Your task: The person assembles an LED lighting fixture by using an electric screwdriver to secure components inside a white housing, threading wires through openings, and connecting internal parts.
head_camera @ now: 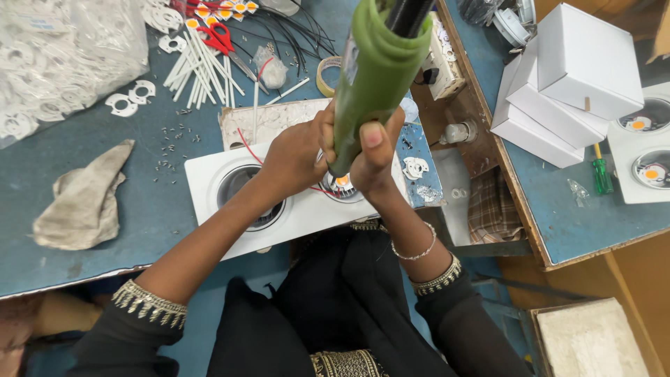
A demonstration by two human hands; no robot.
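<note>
Lying at the far left of the blue bench [105, 157] is a clear bag [63, 49] of white stamped rings, with a crumpled grey rag [87, 199] below it and loose screws [167, 150] scattered just to its right. Further back, white sticks [199, 70] are spread under red-handled scissors [223, 38], near black wires [293, 35] and a tape roll [326, 75].

At the bench's near edge sits a white twin-lamp plate [303, 213], with two round openings. The left hand [293, 157] rests on the plate between the openings, fingers curled and pressing down beside the right opening, touching the driver's lower end. A thin red wire [248, 143] runs from under this hand back across the plate.

Just to the right, the right hand [373, 157] is clamped around the lower part of a green driver [377, 70], thumb across its front. The driver stands nearly upright, its top rising toward the camera and its tip hidden between both hands, over the right opening where an orange-yellow chip [342, 181] shows. A bangle [415, 251] circles the right wrist.

Right of the plate, a wooden ledge [467, 115] holds a small bulb-like part. Beyond it, a second bench carries stacked white boxes [565, 77], a green screwdriver [600, 174] and another lamp plate [645, 150].
</note>
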